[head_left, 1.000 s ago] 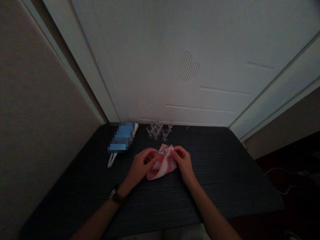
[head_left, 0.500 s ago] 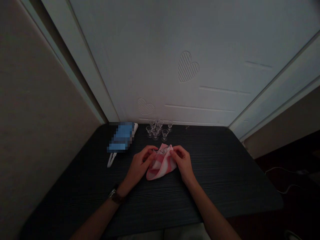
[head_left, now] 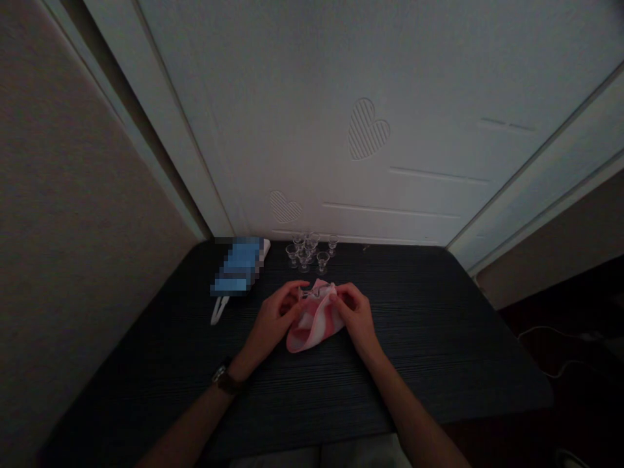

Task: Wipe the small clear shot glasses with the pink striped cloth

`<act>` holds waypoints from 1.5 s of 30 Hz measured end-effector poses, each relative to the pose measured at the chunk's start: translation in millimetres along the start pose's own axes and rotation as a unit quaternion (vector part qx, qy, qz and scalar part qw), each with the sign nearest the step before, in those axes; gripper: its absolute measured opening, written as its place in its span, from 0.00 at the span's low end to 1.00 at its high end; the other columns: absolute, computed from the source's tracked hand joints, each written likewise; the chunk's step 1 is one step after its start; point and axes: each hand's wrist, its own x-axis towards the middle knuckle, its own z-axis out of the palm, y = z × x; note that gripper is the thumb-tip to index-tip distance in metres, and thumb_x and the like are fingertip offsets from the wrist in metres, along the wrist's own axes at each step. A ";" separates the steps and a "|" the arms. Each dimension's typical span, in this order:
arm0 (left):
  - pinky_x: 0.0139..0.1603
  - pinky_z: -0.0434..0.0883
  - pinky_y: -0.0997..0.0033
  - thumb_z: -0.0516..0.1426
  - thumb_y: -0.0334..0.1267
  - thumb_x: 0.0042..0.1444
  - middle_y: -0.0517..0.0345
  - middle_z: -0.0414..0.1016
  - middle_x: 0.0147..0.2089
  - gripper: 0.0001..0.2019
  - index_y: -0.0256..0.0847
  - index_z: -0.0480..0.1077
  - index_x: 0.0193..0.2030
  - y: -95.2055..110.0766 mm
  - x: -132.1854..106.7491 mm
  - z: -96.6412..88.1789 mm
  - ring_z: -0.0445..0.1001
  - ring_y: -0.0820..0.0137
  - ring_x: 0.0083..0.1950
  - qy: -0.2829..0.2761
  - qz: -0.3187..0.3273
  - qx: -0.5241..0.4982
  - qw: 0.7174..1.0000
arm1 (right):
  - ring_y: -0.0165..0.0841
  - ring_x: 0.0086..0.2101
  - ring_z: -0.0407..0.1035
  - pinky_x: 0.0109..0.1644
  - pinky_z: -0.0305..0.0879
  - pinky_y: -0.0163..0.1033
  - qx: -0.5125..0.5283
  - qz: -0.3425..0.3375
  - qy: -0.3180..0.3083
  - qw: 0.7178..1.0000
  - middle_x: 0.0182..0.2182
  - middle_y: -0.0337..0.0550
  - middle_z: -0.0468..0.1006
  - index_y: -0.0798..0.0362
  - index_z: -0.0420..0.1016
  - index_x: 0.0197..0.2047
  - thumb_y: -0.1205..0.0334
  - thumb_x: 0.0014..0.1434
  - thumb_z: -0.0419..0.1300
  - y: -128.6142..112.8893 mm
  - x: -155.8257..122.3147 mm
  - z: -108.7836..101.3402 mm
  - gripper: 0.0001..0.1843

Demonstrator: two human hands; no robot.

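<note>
Between my hands a small clear stemmed glass (head_left: 309,294) lies on its side, its base toward the left and its bowl partly inside a pink-and-white cloth (head_left: 319,322). My left hand (head_left: 279,311) is closed, thumb and fingers pinching the glass at its base. The cloth is gripped by my right hand (head_left: 355,311), closed around its upper right edge and the far end of the glass. Part of the cloth hangs down toward me in a fold. Beyond my hands, several similar small glasses (head_left: 322,262) stand upright in a cluster.
A blurred-out blue object (head_left: 238,265) with a white strap or cable (head_left: 219,310) lies at the back left of the dark table (head_left: 429,338). A white panel with heart reliefs (head_left: 414,195) rises along the table's back edge.
The glass shows more plainly between my hands, its base now visible at my left fingers. My left fingers have shifted slightly; the right hand and the cloth barely move.
</note>
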 end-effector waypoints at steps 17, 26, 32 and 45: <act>0.23 0.65 0.77 0.54 0.45 0.54 0.57 0.72 0.37 0.16 0.42 0.65 0.48 -5.3 2.4 -0.9 0.70 0.74 0.26 0.032 -0.028 -0.004 0.999 | 0.30 0.29 0.61 0.32 0.56 0.33 -0.033 -0.017 -0.006 0.999 0.27 0.37 0.67 0.52 0.71 0.30 0.57 0.55 0.59 1.8 -1.0 2.6 0.07; 0.27 0.67 0.75 0.56 0.45 0.52 0.58 0.73 0.33 0.13 0.40 0.69 0.42 -12.1 3.2 -0.5 0.71 0.71 0.29 0.029 0.002 0.036 0.999 | 0.31 0.30 0.63 0.34 0.59 0.34 -0.004 0.001 0.007 1.000 0.29 0.38 0.70 0.52 0.72 0.32 0.56 0.55 0.58 1.9 -0.1 0.0 0.09; 0.25 0.66 0.75 0.53 0.46 0.55 0.57 0.75 0.34 0.16 0.40 0.70 0.46 -5.0 2.4 -1.6 0.70 0.72 0.25 0.043 -0.009 0.039 0.998 | 0.31 0.30 0.63 0.34 0.59 0.34 -0.017 -0.012 -0.001 1.000 0.29 0.38 0.69 0.52 0.72 0.30 0.57 0.54 0.59 0.1 -1.0 1.4 0.07; 0.29 0.68 0.73 0.54 0.46 0.54 0.55 0.74 0.39 0.21 0.41 0.66 0.54 -13.1 3.0 0.0 0.71 0.72 0.29 0.036 0.009 0.097 0.995 | 0.30 0.29 0.62 0.33 0.57 0.34 -0.032 -0.028 -0.011 0.999 0.29 0.38 0.67 0.51 0.71 0.31 0.57 0.55 0.58 -0.9 -3.5 2.6 0.07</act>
